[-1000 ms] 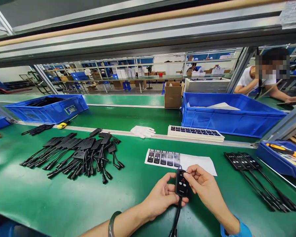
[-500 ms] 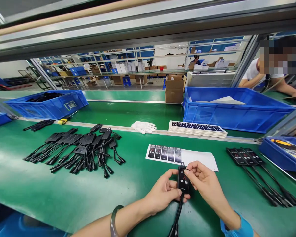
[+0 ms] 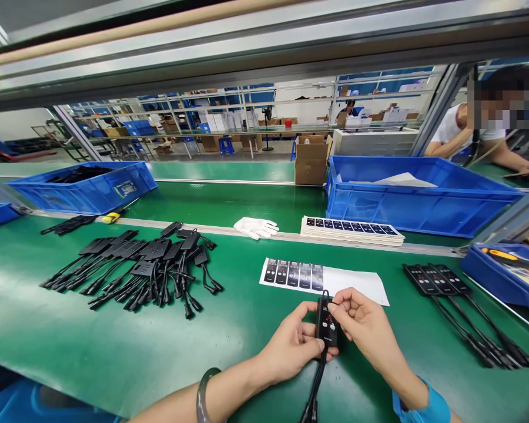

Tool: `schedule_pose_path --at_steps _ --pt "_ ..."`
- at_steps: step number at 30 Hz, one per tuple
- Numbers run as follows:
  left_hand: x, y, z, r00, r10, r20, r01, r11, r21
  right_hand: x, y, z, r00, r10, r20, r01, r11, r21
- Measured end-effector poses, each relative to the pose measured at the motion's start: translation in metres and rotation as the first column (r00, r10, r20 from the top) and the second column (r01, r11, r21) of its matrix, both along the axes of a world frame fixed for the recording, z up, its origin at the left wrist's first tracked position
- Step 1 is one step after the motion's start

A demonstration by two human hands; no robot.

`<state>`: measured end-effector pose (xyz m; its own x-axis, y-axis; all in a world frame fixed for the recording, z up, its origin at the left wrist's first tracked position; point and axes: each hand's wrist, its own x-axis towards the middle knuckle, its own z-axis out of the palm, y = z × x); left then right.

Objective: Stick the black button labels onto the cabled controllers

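In the head view, my left hand (image 3: 296, 338) is closed around a small black control box (image 3: 327, 330) with a hook loop at its top. Black cables hang from its lower end towards me. Its face carries a dark label with red marks and two pale buttons. My right hand (image 3: 360, 322) is closed too, thumb against the upper right of the box's face, the other fingers curled at its edge. Just beyond lies a label sheet (image 3: 355, 285) with several dark stickers at its left and bare white backing at its right.
Several black boxes with cables (image 3: 154, 252) are heaped at left; more labelled boxes (image 3: 436, 281) lie at right. A white glove (image 3: 256, 227) and stacked label sheets (image 3: 351, 232) rest farther back. Blue bins (image 3: 423, 202) flank the bench. Another person (image 3: 452, 132) sits beyond, at right.
Almost nothing differs: both hands keep the same grip on the control box, and the right thumb stays at its upper right. The view has shifted very slightly.
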<state>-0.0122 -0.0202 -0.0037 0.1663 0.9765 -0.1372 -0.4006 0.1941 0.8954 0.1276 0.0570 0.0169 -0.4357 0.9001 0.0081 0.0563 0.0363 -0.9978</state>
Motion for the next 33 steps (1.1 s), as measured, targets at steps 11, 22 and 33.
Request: schedule_pose_path --at_steps 11,22,33 --pt "-0.001 0.0 0.002 1.0 0.001 0.029 0.0 0.999 -0.05 0.005 0.01 -0.016 0.996 0.009 0.089 -0.013 0.999 0.04" --pt "-0.008 0.005 0.009 0.991 0.094 0.096 -0.088 0.994 -0.064 0.0 -0.001 -0.027 0.931 0.282 0.232 -0.32 0.935 0.15" --pt "-0.004 0.009 -0.002 0.99 0.124 -0.072 -0.124 0.992 -0.001 -0.005 -0.002 -0.029 0.952 0.23 0.202 -0.282 0.916 0.285"
